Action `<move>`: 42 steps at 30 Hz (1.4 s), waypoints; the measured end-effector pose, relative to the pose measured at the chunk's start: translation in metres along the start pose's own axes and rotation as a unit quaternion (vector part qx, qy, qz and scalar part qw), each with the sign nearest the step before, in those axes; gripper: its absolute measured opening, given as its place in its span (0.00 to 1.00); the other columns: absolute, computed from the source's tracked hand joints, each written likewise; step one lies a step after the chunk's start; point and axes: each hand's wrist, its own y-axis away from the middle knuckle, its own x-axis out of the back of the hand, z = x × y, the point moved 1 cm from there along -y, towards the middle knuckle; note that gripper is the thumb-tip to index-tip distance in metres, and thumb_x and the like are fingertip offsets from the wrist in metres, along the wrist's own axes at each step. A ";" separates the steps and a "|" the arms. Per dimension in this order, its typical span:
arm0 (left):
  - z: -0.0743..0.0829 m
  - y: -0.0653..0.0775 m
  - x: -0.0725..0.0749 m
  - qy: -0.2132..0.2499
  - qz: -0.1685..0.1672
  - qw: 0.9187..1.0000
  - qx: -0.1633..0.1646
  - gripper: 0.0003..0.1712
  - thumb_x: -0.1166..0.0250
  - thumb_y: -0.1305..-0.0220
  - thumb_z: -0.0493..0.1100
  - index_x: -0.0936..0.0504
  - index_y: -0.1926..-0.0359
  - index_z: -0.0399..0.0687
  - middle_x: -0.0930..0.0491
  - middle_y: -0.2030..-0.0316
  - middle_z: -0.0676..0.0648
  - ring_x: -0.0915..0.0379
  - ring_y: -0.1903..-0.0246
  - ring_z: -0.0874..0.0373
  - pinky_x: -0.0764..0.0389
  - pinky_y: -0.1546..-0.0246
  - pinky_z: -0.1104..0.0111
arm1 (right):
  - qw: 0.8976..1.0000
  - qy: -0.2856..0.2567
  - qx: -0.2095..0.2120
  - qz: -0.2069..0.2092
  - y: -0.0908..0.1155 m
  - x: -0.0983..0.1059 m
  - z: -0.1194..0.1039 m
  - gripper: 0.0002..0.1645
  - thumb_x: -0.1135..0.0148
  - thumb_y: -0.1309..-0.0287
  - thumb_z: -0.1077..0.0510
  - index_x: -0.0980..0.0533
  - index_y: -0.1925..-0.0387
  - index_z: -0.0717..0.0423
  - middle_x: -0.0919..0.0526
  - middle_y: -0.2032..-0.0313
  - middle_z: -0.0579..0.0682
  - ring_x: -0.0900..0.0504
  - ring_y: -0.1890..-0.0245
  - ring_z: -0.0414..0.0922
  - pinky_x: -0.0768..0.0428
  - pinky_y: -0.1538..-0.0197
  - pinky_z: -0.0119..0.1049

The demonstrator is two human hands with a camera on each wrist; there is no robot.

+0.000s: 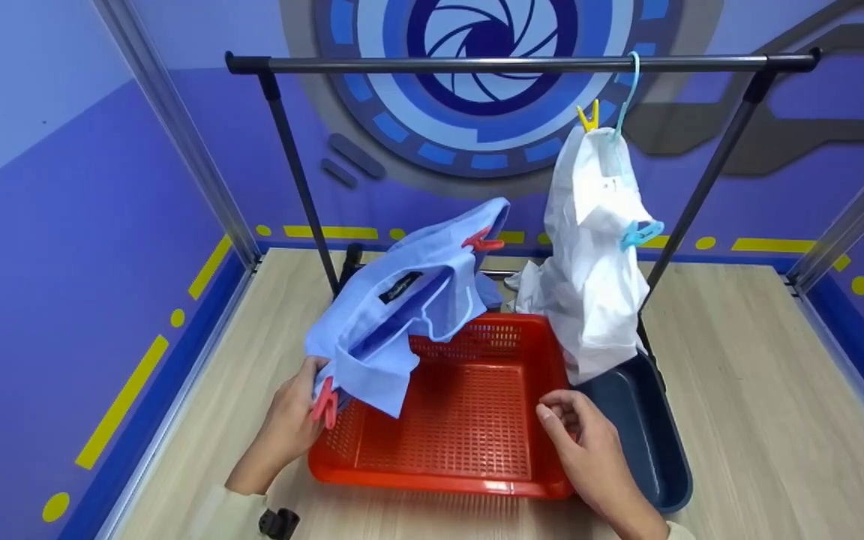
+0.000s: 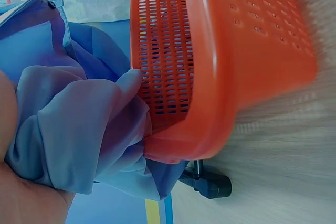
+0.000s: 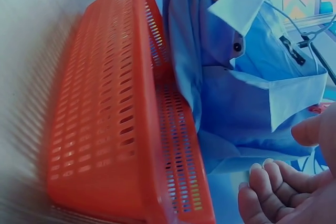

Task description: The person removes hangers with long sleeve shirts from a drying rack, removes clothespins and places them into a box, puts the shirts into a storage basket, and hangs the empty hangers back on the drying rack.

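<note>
Head view: the left hand [image 1: 293, 405] grips the blue shirt [image 1: 372, 300] at its near shoulder, just beside the near peg [image 1: 325, 405]; the right hand [image 1: 586, 446], fingers loosely bent and holding nothing, lies over the right edge of the basket [image 1: 439, 484], though contact with the rim cannot be judged. The shirt is held tilted above the basket's left part, its far shoulder higher and marked by the far peg [image 1: 484, 240], both pegs being red. Right wrist view: a thin hanger [image 3: 286, 16] appears to run inside the collar. Outward to the right stand the basin [image 1: 672, 465], partly under the hem of the white garment [image 1: 597, 300], and above them the rail [image 1: 432, 66], from which that garment hangs by a pale blue hook [image 1: 633, 90]. Likely faults are three. With one hand at one shoulder, the unsupported far side may swing or sag, and cloth could slide from the hanger if the far peg lets go. Fingers so near the near peg might squeeze it and loosen its bite. Low folds of cloth, close to the basket's rim in the left wrist view, could snag there if the shirt were lifted carelessly.
</note>
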 end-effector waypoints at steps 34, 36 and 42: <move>-0.001 0.009 -0.004 0.018 -0.026 0.999 0.011 0.22 0.39 0.47 0.25 0.31 0.51 0.38 0.27 0.67 0.49 0.28 0.67 0.57 0.23 0.65 0.64 | 0.990 -0.138 0.020 -0.030 -0.035 -0.007 -0.048 0.23 0.49 0.30 0.49 0.33 0.79 0.59 0.34 0.81 0.46 0.33 0.78 0.40 0.34 0.69 0.31; -0.001 0.010 -0.005 0.019 -0.031 0.999 0.012 0.22 0.39 0.47 0.24 0.31 0.52 0.39 0.28 0.68 0.49 0.28 0.67 0.57 0.23 0.66 0.64 | 0.987 -0.155 0.016 -0.028 -0.038 -0.008 -0.049 0.24 0.49 0.30 0.50 0.34 0.80 0.60 0.36 0.82 0.46 0.35 0.79 0.39 0.35 0.70 0.31; -0.002 0.013 -0.006 0.024 -0.039 0.999 0.023 0.23 0.39 0.48 0.23 0.31 0.51 0.40 0.29 0.67 0.50 0.28 0.66 0.57 0.23 0.64 0.63 | 0.975 -0.218 0.003 -0.034 -0.045 -0.012 -0.056 0.25 0.50 0.29 0.51 0.38 0.82 0.57 0.40 0.85 0.44 0.41 0.83 0.38 0.39 0.74 0.30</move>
